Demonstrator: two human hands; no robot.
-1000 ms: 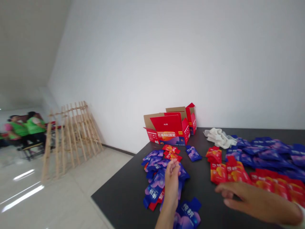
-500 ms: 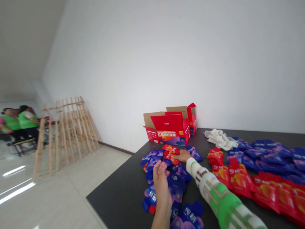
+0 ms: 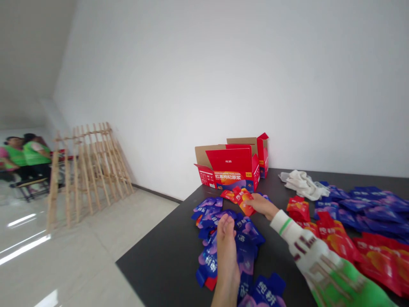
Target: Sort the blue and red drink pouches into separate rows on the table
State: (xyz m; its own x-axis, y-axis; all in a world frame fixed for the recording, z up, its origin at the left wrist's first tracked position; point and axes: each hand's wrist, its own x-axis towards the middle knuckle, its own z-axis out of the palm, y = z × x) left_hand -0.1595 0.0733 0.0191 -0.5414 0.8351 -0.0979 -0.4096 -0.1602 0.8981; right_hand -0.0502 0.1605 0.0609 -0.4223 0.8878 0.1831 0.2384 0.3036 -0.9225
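My right hand [image 3: 262, 205], in a white and green patterned sleeve, reaches across the dark table [image 3: 166, 256] and grips a red-orange sachet [image 3: 244, 199] from a small red pile in front of the open red carton [image 3: 230, 169]. My left hand [image 3: 226, 243] lies edge-on, fingers together, over a heap of blue-purple sachets [image 3: 223, 236], touching them but holding nothing I can see.
More red sachets [image 3: 351, 251] and blue sachets [image 3: 367, 204] cover the right of the table, with a white cloth [image 3: 300, 183] behind them. A wooden lattice frame [image 3: 86, 170] leans on the wall. People in green vests [image 3: 22, 157] sit far left.
My right hand swept from the near right of the table to the red pile by the carton and took hold of a red sachet. The left hand stayed on the blue heap.
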